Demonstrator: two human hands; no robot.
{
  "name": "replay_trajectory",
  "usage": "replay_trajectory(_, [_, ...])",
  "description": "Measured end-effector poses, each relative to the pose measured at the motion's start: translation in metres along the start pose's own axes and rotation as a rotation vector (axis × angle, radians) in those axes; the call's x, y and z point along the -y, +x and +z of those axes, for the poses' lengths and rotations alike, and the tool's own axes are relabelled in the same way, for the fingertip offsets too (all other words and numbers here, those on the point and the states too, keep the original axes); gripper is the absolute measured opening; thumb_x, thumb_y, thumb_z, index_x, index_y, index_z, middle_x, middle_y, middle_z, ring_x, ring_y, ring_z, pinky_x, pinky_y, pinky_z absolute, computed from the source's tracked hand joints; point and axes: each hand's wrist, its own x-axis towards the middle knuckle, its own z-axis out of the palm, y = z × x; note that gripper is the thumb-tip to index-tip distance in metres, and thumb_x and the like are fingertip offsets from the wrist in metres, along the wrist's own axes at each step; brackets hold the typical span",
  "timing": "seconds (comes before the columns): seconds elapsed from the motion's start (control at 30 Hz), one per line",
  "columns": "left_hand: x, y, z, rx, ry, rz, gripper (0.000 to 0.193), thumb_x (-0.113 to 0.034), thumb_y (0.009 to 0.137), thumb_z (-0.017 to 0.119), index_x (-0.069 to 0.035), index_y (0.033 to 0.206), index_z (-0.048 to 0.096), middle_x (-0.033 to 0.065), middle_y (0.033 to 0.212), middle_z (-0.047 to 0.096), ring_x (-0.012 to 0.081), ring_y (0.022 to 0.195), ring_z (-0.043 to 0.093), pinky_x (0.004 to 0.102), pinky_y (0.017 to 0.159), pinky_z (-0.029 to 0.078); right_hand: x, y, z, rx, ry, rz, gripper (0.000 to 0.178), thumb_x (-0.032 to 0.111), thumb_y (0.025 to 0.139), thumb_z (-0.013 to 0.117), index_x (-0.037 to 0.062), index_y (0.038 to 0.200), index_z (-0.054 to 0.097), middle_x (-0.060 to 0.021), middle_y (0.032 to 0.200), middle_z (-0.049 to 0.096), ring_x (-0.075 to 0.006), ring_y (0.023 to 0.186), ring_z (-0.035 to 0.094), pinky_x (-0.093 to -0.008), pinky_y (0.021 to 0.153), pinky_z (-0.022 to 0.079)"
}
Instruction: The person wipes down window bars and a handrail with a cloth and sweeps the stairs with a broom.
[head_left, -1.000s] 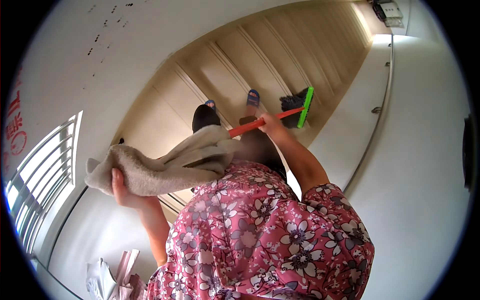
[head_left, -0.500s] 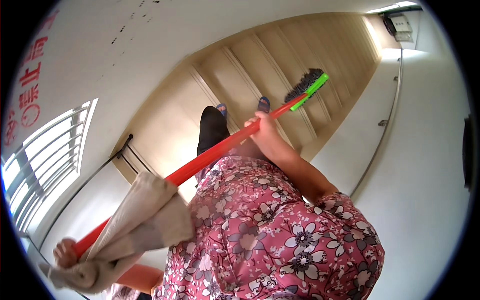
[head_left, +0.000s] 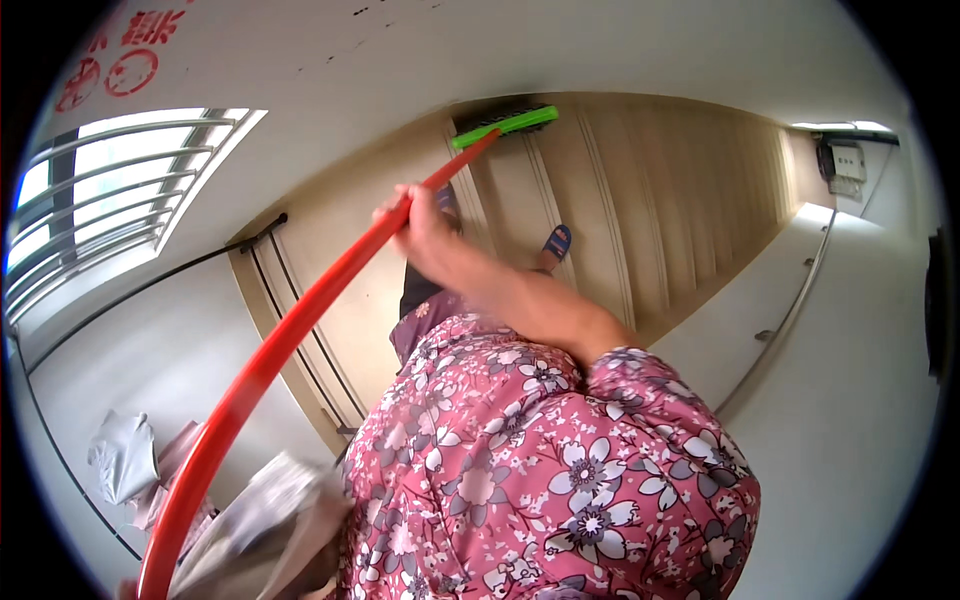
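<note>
A broom with a long red handle (head_left: 290, 325), a bright green head (head_left: 510, 124) and dark bristles slants across the view. Its bristles touch a stair tread close to the left wall. My right hand (head_left: 422, 222) is closed round the handle a little below the head. At the lower left edge, a sliver of my left hand (head_left: 128, 590) shows against the handle's far end; most of it is cut off. A beige-grey cloth (head_left: 265, 525), blurred by motion, hangs by my left forearm, behind the handle.
Beige stairs (head_left: 625, 190) run off to the upper right, and my sandalled foot (head_left: 558, 243) stands on one step. A handrail (head_left: 792, 300) follows the right wall. On the left are a barred window (head_left: 120, 185), a dark railing (head_left: 285, 270) and grey and pink cloths (head_left: 125, 455).
The broom head has swung left and up to the wall side of the stairs. My right hand went with it. My left hand and the cloth have dropped toward the lower edge.
</note>
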Motion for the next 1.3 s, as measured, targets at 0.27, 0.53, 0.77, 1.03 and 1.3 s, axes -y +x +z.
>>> replay_trajectory(0.27, [-0.021,0.004,-0.036,-0.019,-0.145,0.021,0.014,-0.022,0.077,0.047,-0.011,0.077,0.056,-0.0057,0.062,0.045,0.0050,0.051,0.045,0.0218,0.051,0.039,0.016,0.056,-0.041,-0.116,-0.103,0.244,0.012,0.007,0.070,0.047,0.0066,0.060,0.040,-0.0062,0.052,0.042,-0.0177,0.048,0.044,-0.0346,0.054,0.043])
replay_trajectory(0.53, [-0.071,0.031,-0.068,-0.004,-0.346,0.196,0.011,-0.018,0.075,0.048,-0.014,0.077,0.059,-0.0080,0.060,0.043,0.0045,0.051,0.042,0.0226,0.051,0.036,0.017,0.031,-0.032,-0.189,-0.043,0.087,0.017,0.008,0.068,0.042,0.0092,0.053,0.034,-0.0011,0.045,0.033,-0.0142,0.039,0.033,-0.0262,0.039,0.034])
replay_trajectory(0.77, [-0.073,0.028,-0.069,0.112,-0.240,0.110,0.013,-0.017,0.075,0.046,-0.013,0.070,0.058,-0.0084,0.060,0.043,0.0048,0.048,0.042,0.0220,0.054,0.037,0.028,0.033,-0.030,-0.079,-0.039,0.079,0.017,0.006,0.067,0.042,0.0093,0.053,0.033,-0.0004,0.045,0.034,-0.0132,0.038,0.032,-0.0249,0.039,0.033])
replay_trajectory(1.03, [-0.051,0.027,-0.063,0.122,-0.321,0.069,0.015,-0.015,0.073,0.046,-0.015,0.061,0.055,-0.0087,0.057,0.045,0.0029,0.047,0.042,0.0181,0.045,0.035,0.028,0.049,-0.052,-0.078,0.069,0.076,0.017,0.004,0.068,0.041,0.0097,0.055,0.033,0.0022,0.045,0.033,-0.0094,0.037,0.033,-0.0216,0.037,0.031])
replay_trajectory(1.3, [-0.051,0.009,-0.096,0.206,-0.369,0.081,0.009,-0.011,0.068,0.055,-0.015,0.071,0.062,-0.0051,0.069,0.052,0.0065,0.054,0.049,0.0197,0.052,0.041,0.039,0.044,-0.054,0.006,0.156,0.037,0.020,0.005,0.067,0.041,0.0116,0.051,0.030,0.0039,0.043,0.029,-0.0077,0.036,0.030,-0.0193,0.035,0.027])
